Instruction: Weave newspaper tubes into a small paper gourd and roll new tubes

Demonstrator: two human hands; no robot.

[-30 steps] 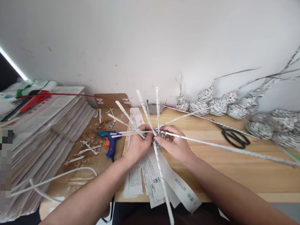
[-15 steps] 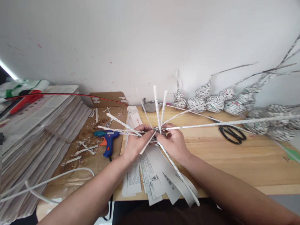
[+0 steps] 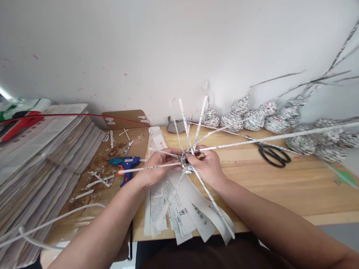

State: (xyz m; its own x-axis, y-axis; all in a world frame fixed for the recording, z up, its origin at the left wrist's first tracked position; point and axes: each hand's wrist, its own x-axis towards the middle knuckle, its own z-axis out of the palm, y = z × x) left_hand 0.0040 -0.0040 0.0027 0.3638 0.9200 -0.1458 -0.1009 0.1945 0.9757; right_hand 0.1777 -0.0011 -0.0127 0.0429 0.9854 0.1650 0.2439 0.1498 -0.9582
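Between my two hands is a small round weaving of rolled newspaper (image 3: 190, 169), with several paper tubes fanning out from it. My left hand (image 3: 157, 165) grips its left side, fingers behind it. My right hand (image 3: 209, 165) pinches the right side, the thumb pressed on the front near the rim. One long paper tube (image 3: 273, 137) runs from the weaving far off to the right. Another tube (image 3: 212, 202) slants down toward the table's front edge. Newspaper strips (image 3: 185, 213) lie fanned on the table below the hands.
A blue glue gun (image 3: 127, 166) lies left on stained cardboard with paper scraps (image 3: 99, 180). Further left rises a newspaper stack (image 3: 49, 165). Black-handled scissors (image 3: 274, 154) are at right. Woven gourd shapes (image 3: 253, 120) stand along the wall. A white cable (image 3: 55, 222) loops at front left.
My left thumb has come off the front of the weaving. The tubes have shifted: one now points left across my left hand, another blurs downward. The view has moved slightly.
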